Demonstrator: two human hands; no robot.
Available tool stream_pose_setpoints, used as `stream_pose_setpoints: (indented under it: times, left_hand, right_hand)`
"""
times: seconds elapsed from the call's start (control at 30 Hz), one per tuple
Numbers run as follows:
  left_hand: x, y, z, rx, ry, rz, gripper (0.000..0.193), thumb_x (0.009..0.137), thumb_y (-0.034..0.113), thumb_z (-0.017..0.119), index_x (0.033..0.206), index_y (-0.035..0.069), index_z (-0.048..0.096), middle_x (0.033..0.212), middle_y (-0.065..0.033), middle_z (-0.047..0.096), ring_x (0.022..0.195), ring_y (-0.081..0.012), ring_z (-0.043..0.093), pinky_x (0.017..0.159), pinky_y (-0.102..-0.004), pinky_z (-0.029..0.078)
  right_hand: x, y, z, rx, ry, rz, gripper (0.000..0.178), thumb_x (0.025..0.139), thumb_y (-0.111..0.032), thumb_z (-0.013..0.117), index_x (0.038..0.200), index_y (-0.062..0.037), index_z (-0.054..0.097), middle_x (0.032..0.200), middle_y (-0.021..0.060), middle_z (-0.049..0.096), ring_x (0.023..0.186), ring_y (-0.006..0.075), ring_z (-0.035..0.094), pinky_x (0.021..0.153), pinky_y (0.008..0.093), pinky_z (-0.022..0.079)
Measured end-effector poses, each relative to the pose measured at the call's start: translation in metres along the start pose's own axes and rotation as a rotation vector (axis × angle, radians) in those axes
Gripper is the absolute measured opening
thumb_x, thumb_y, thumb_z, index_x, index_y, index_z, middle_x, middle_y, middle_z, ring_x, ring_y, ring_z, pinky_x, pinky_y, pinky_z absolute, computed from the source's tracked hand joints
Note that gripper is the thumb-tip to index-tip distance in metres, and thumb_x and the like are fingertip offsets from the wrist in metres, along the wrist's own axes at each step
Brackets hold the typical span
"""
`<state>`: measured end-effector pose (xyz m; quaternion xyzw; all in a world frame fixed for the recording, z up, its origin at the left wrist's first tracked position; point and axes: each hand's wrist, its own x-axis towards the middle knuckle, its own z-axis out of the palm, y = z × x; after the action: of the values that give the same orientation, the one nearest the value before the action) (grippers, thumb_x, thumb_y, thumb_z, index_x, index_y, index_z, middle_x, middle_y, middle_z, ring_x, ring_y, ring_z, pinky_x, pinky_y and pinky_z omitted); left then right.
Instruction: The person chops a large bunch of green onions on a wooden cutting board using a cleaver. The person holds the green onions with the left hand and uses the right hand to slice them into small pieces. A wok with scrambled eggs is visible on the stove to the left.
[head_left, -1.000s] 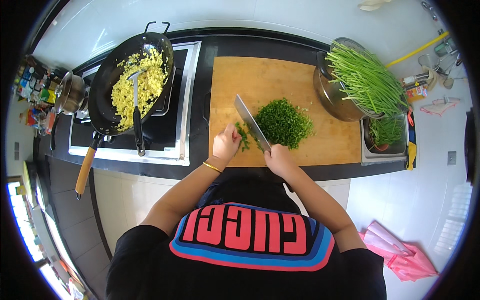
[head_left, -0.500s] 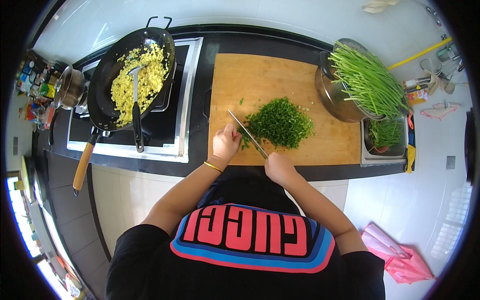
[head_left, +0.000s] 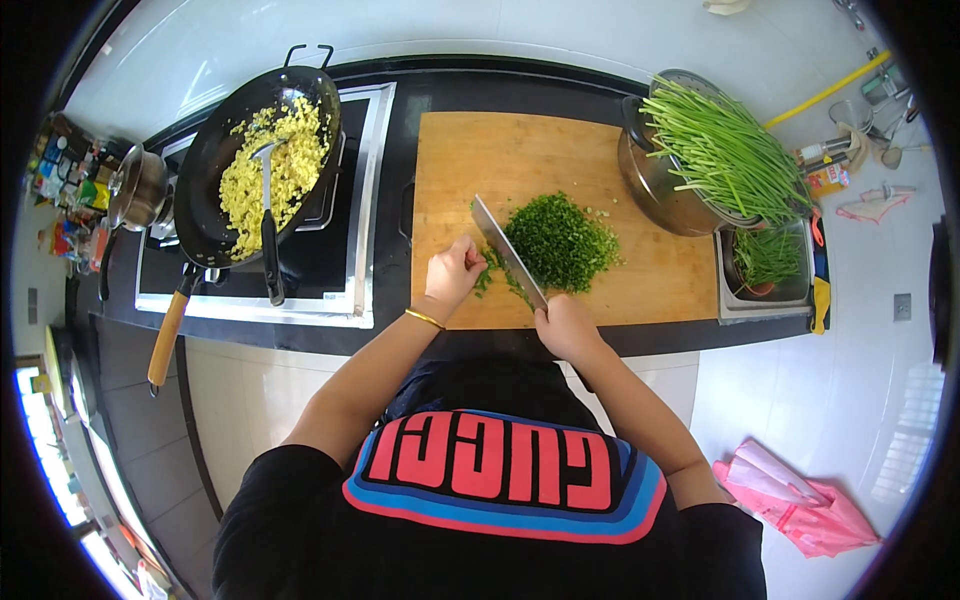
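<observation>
My right hand [head_left: 567, 327] grips the handle of a kitchen knife [head_left: 508, 252] with a broad steel blade. The blade slants up and to the left over the wooden cutting board [head_left: 640, 292]. Just right of it lies a heap of finely chopped green chives [head_left: 562, 245]. My left hand [head_left: 453, 270], a gold bangle at its wrist, is left of the blade with its fingers pinched together. Loose chopped green bits lie at its fingertips; what the fingers hold, if anything, is too small to make out.
A wok [head_left: 205, 190] of crumbled yellow egg with a spatula [head_left: 269, 230] in it stands on the stove at left, its wooden handle jutting forward. At right, long green chives [head_left: 725, 150] lie atop a metal pot [head_left: 640, 180], beside a small sink [head_left: 735, 300].
The knife has turned so that more of its blade face shows. My left hand's fingers have shifted slightly away from the blade. The whole view has moved a little.
</observation>
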<state>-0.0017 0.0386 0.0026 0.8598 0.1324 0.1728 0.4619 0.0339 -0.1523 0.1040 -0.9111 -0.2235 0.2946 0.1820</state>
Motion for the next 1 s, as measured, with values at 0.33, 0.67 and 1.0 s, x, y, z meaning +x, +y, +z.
stream_pose_setpoints:
  times: [0.33, 0.67, 1.0]
  left_hand:
    - [-0.006, 0.002, 0.008, 0.103, 0.110, -0.010, 0.025, 0.065, 0.004, 0.065, 0.072, 0.009, 0.042, 0.058, -0.0066, 0.057, 0.055, -0.0275, 0.058, 0.049, -0.0370, 0.045]
    - [-0.003, 0.004, -0.002, 0.148, 0.022, 0.117, 0.018, 0.069, 0.002, 0.061, 0.075, 0.007, 0.045, 0.060, -0.0099, 0.056, 0.057, -0.0307, 0.057, 0.051, -0.0381, 0.045]
    - [-0.016, 0.012, -0.026, 0.183, -0.014, 0.065, 0.012, 0.069, 0.007, 0.064, 0.079, 0.004, 0.058, 0.066, -0.0092, 0.059, 0.060, -0.0260, 0.060, 0.054, -0.0344, 0.048]
  right_hand:
    - [-0.003, 0.003, 0.015, -0.042, -0.024, -0.015, 0.021, 0.075, -0.012, 0.052, 0.066, 0.0062, 0.058, 0.068, 0.0264, 0.057, 0.068, 0.0404, 0.058, 0.065, 0.0457, 0.047]
    - [0.022, -0.002, 0.037, -0.027, 0.089, -0.015, 0.024, 0.076, -0.017, 0.052, 0.068, 0.0052, 0.058, 0.067, 0.0249, 0.058, 0.066, 0.0402, 0.058, 0.065, 0.0456, 0.047]
    - [0.000, 0.009, 0.009, 0.036, -0.015, -0.049, 0.027, 0.079, -0.018, 0.050, 0.068, 0.0065, 0.056, 0.068, 0.0262, 0.057, 0.066, 0.0403, 0.057, 0.063, 0.0466, 0.045]
